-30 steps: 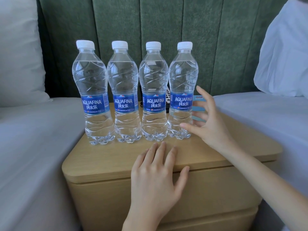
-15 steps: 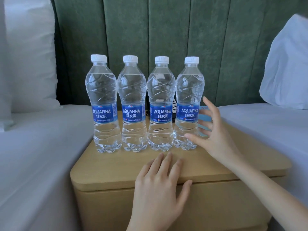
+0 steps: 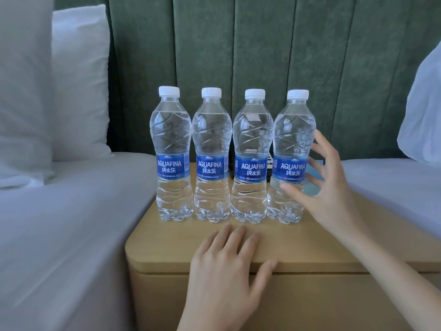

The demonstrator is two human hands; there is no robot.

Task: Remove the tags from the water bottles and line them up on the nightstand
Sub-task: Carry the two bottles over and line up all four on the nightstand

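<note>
Looks done — four bottles lined across the nightstand, no tags seen; right hand grip released, left hand flat, front edge.

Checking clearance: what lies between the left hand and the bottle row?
Head view: only bare nightstand top between left hand and bottle row.

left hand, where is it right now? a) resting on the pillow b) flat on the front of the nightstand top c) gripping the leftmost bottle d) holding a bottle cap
b: the left hand lies with straight fingers on the front of the nightstand top, thumb over the edge, in front of the bottles and holding nothing.
</note>
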